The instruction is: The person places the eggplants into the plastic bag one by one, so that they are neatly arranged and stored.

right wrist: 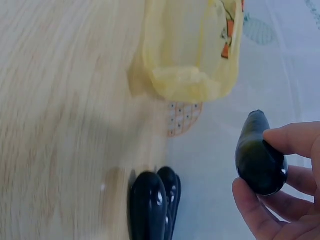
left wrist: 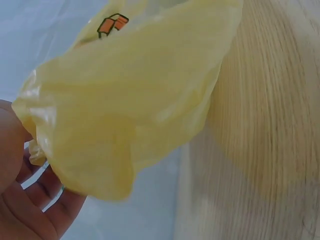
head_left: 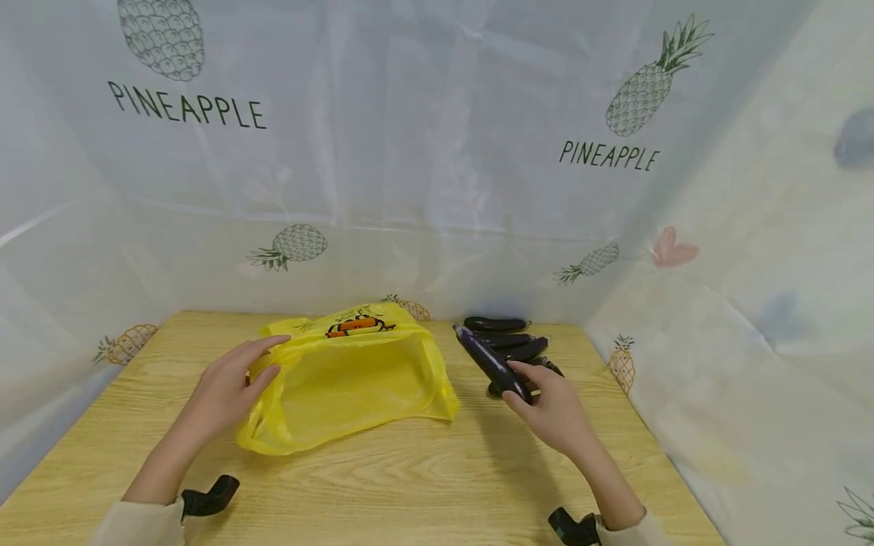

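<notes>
A yellow plastic bag (head_left: 355,379) with an orange-and-black print lies on the table, its wide mouth facing me. My left hand (head_left: 232,383) holds the bag's left edge, the film (left wrist: 42,130) bunched between thumb and fingers. At the right, my right hand (head_left: 549,402) grips a dark purple eggplant (head_left: 488,360) by its thick end, the narrow end pointing up and toward the back. In the right wrist view this eggplant (right wrist: 257,155) is pinched between thumb and fingers, raised off the table. Behind that hand lie several more eggplants (head_left: 497,324), partly hidden by the held one.
The wooden table (head_left: 410,485) is enclosed at the back and sides by whitish sheeting (head_left: 410,152) printed with pineapples. Black wrist mounts (head_left: 212,497) sit at both forearms. The bag stands left of the eggplant pile, with bare wood between them.
</notes>
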`<act>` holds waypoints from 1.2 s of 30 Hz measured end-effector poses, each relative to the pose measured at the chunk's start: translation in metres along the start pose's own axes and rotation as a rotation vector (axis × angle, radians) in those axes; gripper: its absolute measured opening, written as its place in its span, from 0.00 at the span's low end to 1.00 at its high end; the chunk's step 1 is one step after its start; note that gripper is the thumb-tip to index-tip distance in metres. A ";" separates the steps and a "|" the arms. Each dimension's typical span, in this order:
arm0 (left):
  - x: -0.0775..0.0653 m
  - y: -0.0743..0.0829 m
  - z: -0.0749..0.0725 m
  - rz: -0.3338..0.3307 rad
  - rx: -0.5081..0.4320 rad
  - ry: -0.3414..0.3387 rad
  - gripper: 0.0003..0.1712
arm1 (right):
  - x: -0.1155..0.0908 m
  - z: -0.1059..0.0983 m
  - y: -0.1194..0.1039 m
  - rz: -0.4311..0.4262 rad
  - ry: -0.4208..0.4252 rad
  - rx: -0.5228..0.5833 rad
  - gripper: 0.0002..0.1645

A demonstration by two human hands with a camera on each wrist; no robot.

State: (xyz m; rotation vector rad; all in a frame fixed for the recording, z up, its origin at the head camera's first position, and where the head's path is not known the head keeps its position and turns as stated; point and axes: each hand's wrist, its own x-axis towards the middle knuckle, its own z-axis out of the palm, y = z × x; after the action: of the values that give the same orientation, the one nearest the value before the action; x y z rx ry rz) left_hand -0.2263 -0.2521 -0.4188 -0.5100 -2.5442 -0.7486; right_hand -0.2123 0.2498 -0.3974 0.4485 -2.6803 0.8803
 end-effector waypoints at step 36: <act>0.017 0.003 0.001 0.029 0.005 0.001 0.28 | 0.029 0.090 -0.059 -0.036 -0.035 -0.072 0.26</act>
State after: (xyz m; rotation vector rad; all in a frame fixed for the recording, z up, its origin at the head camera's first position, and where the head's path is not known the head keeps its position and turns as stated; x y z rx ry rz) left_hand -0.2396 -0.2455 -0.4103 -0.5436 -2.5314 -0.7311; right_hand -0.2315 0.1443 -0.4261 0.4988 -2.7162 0.7703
